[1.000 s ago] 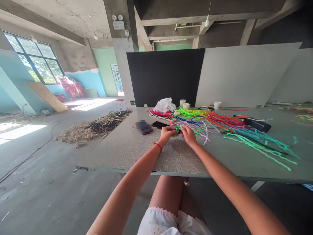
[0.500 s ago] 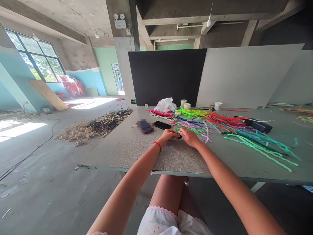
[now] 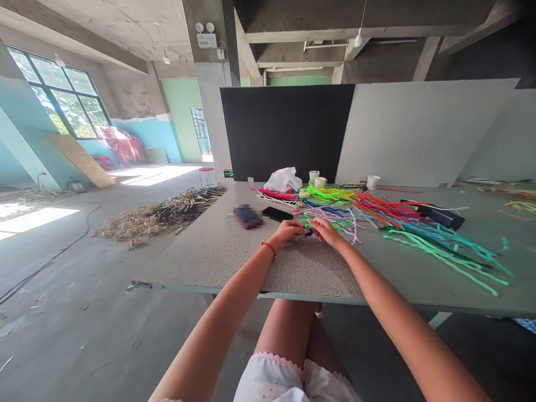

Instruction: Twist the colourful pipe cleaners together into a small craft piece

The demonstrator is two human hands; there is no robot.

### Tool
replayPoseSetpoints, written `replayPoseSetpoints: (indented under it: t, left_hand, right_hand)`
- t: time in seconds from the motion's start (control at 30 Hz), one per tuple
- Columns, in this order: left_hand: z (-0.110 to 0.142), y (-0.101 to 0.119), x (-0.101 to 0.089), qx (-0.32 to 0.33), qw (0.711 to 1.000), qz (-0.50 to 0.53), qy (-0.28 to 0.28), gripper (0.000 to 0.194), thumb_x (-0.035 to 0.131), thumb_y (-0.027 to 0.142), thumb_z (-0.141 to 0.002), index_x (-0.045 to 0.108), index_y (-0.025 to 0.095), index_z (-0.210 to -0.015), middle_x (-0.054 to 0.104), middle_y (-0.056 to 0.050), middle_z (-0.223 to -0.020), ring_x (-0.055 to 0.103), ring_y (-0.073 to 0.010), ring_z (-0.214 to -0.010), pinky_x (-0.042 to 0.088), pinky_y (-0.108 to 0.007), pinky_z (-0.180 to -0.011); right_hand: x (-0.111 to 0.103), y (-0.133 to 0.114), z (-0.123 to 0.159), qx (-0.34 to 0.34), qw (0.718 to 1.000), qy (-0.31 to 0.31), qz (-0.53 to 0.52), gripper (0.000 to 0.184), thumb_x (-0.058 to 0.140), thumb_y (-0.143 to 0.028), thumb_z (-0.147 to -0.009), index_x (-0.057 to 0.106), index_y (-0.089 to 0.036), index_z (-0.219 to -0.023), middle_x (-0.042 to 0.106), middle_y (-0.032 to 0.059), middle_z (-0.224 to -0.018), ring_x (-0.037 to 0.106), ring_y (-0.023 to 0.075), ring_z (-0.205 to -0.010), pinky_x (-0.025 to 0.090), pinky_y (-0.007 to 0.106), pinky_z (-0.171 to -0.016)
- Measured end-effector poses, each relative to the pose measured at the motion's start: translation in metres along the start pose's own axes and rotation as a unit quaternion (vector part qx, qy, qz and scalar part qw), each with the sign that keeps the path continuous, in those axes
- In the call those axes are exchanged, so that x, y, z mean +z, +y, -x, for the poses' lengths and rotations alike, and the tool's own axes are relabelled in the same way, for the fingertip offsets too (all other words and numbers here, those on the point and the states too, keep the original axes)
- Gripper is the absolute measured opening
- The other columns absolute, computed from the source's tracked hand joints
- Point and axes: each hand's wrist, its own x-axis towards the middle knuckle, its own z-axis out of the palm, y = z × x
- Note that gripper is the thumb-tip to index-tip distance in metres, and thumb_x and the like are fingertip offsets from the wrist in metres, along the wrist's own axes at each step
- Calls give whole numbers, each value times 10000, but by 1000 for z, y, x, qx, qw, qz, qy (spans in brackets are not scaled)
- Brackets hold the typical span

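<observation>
Concrete beams [image 3: 293, 53] run overhead in this wide, bare workshop, and a long grey-green desk [image 3: 419, 282] stretches out in front of me. My left hand [image 3: 287, 233] and right hand [image 3: 327, 234] meet just above the desk, the fingers [image 3: 317, 224] of both curled in and pressed close, pinching a bright green fuzzy pipe cleaner [image 3: 330, 223] between them. A small dark blue piece [image 3: 309, 228] shows at my fingertips, too hidden to tell what it is. A red string bracelet [image 3: 268, 248] circles my left wrist. Lilac pipe cleaners [image 3: 330, 214] lie tangled just beyond my right hand, while a black smartphone [image 3: 277, 214] and a blurred dark object [image 3: 248, 216] sit past my left hand. Under my hands spreads a grey-beige woven mat [image 3: 234, 262]. Farther right fan long red-orange pipe cleaners [image 3: 377, 204] and mint-green ones [image 3: 435, 251]. A white plastic bag [image 3: 283, 180] and white cups [image 3: 319, 181] stand at the far end, before a black upright panel [image 3: 285, 131]. Dried reeds [image 3: 159, 218] lie heaped on the concrete floor [image 3: 54, 279] to my left.
</observation>
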Motion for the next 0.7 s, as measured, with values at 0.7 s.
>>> replayPoseSetpoints:
  t: [0.7]
  left_hand:
    - [9,6,5,29,994,5,-108,331,831,261,-550,646,108,-779,655,-41,-728,619,-120,-636,448,-245,-623]
  right_hand:
    - [4,-9,5,-71,997,-4,23,502,535,-675,-738,375,-221,-595,341,-59,-542,342,106,-519,281,237,-496]
